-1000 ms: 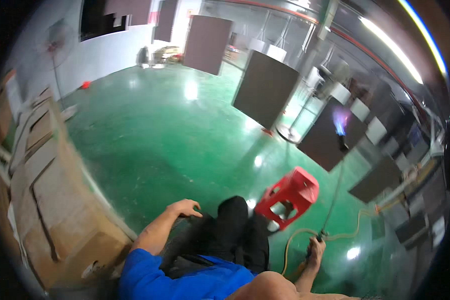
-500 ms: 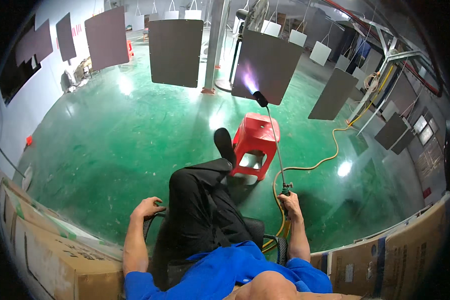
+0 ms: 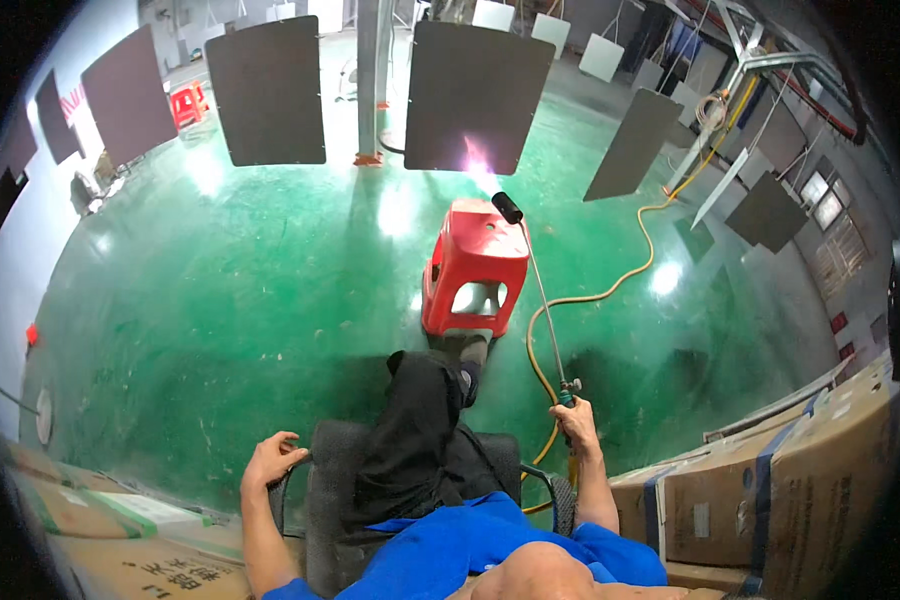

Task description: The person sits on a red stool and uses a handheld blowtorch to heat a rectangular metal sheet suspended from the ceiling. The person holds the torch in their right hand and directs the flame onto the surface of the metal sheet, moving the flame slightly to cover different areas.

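Note:
My right hand (image 3: 577, 422) grips the handle of a long gas torch (image 3: 540, 290). Its black nozzle points up and away, and a pale pink flame (image 3: 475, 160) plays on a dark hanging panel (image 3: 478, 95). A yellow hose (image 3: 590, 295) runs from the handle across the green floor. My left hand (image 3: 270, 458) rests on the left armrest of the black chair (image 3: 330, 485) I sit in. My legs in black trousers stretch forward, one foot against a red plastic stool (image 3: 475, 265).
Several more dark panels (image 3: 266, 90) hang in a row at left and right. Cardboard boxes stand at the lower right (image 3: 770, 490) and lower left (image 3: 90, 540). A grey post (image 3: 368, 80) rises behind the panels. Another red stool (image 3: 188, 103) stands far left.
The view has swung left and down, bringing the stool and the panel to the centre. The torch flame now plays on the centre panel. My left hand stays on the armrest.

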A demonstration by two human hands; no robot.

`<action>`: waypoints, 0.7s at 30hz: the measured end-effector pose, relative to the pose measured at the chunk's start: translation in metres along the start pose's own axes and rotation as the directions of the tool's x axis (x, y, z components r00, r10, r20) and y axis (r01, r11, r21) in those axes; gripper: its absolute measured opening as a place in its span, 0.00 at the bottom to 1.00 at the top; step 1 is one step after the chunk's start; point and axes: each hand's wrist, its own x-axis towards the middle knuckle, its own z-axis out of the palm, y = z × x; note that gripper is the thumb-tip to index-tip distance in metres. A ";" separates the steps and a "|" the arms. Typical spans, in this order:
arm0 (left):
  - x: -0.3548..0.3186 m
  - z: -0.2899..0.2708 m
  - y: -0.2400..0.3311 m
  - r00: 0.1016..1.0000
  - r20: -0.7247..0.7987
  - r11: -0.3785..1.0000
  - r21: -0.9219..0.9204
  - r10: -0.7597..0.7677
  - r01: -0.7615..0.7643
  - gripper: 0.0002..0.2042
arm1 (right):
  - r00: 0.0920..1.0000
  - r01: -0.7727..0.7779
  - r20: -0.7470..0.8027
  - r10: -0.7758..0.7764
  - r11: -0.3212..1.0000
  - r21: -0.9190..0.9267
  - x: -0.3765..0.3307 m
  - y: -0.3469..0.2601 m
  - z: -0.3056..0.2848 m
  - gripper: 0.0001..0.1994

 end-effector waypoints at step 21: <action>0.012 -0.001 0.046 0.996 0.076 0.968 0.242 0.043 -0.061 0.28 | 0.973 0.210 -0.158 -0.169 0.932 0.295 0.060 -0.090 0.007 0.06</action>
